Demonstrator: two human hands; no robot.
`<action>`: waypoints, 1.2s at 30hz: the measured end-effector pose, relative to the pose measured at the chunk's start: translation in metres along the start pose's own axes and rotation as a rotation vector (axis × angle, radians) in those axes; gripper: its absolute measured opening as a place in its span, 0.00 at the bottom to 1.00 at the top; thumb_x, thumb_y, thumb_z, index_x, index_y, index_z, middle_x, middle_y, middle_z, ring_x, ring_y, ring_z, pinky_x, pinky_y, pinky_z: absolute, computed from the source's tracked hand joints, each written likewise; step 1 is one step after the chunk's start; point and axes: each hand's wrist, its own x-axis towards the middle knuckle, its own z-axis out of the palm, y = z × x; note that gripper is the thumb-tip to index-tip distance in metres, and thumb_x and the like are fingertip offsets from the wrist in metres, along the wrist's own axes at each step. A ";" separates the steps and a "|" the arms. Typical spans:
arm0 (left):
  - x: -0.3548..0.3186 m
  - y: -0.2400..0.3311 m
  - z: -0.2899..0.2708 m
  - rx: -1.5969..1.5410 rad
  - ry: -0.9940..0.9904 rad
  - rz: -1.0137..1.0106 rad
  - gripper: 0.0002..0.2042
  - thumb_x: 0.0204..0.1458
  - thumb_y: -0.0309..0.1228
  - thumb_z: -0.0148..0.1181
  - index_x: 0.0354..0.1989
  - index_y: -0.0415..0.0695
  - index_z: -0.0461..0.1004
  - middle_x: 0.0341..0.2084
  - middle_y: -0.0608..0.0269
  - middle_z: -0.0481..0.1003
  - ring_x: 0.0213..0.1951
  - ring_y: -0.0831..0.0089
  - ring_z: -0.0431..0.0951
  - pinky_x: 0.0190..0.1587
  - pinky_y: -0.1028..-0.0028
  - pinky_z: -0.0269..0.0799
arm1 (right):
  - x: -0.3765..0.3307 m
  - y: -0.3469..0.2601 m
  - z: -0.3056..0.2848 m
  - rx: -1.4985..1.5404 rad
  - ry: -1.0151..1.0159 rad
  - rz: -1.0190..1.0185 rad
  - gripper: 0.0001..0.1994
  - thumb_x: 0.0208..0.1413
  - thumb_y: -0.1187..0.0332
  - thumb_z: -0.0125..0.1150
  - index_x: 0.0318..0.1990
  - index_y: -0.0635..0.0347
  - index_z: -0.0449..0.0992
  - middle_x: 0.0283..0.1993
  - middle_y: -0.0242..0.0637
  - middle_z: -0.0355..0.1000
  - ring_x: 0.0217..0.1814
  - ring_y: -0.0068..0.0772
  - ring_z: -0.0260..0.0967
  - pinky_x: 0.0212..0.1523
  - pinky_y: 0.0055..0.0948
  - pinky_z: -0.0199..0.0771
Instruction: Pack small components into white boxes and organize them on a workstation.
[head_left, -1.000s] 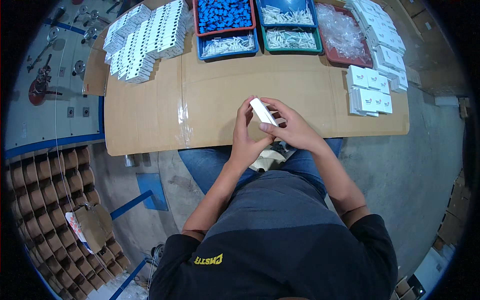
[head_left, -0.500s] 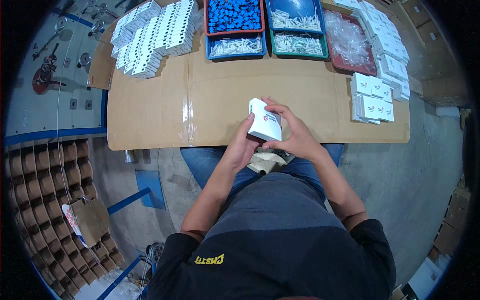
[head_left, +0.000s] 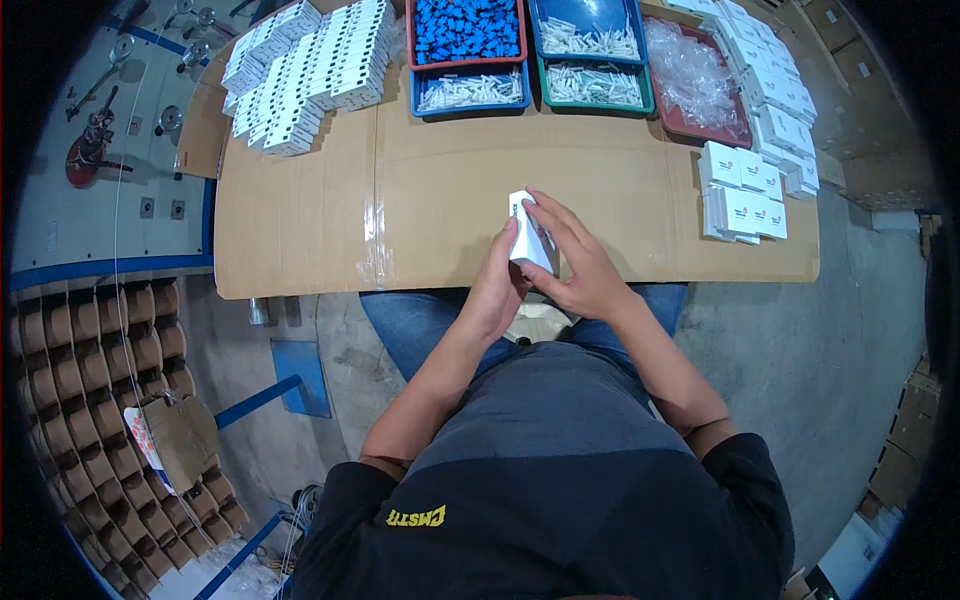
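Note:
A small white box (head_left: 526,240) is held between my two hands, above the near edge of the cardboard-covered table (head_left: 450,190). It stands tilted, with a narrow side turned up toward me. My left hand (head_left: 496,285) grips it from the left, the thumb lying along that side. From the right, my right hand (head_left: 580,260) closes on it with the fingers over the far end and the thumb at the near end. The printed face is mostly hidden behind the right fingers.
Stacked white boxes (head_left: 310,80) fill the table's far left; more white boxes (head_left: 745,195) stand at the right. Along the back are a red tray of blue pieces (head_left: 468,30), blue (head_left: 470,92) and green (head_left: 597,90) trays of white sticks, and a red tray of clear plastic bags (head_left: 690,80).
The white box has been turned in my hands, so its printed face points right and a narrow side shows. My right fingers now cover more of it.

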 end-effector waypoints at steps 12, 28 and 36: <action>-0.001 -0.001 0.018 -0.016 -0.033 -0.009 0.30 0.70 0.58 0.43 0.69 0.49 0.61 0.59 0.61 0.70 0.62 0.67 0.71 0.64 0.62 0.67 | 0.002 0.018 0.023 -0.121 0.162 -0.133 0.30 0.68 0.54 0.56 0.70 0.65 0.65 0.70 0.56 0.62 0.69 0.60 0.63 0.69 0.48 0.64; 0.006 -0.012 0.024 -0.032 0.022 0.034 0.30 0.69 0.57 0.46 0.67 0.47 0.63 0.58 0.63 0.69 0.63 0.69 0.69 0.66 0.65 0.63 | -0.002 0.025 0.028 -0.076 0.234 -0.131 0.29 0.74 0.51 0.44 0.67 0.71 0.67 0.68 0.59 0.67 0.68 0.62 0.65 0.68 0.46 0.65; 0.003 -0.004 0.011 0.037 0.095 0.020 0.28 0.68 0.57 0.47 0.63 0.47 0.65 0.52 0.61 0.74 0.55 0.68 0.75 0.60 0.62 0.70 | 0.001 0.013 0.019 0.166 0.154 0.010 0.38 0.59 0.63 0.68 0.74 0.65 0.58 0.74 0.57 0.60 0.76 0.56 0.60 0.71 0.43 0.64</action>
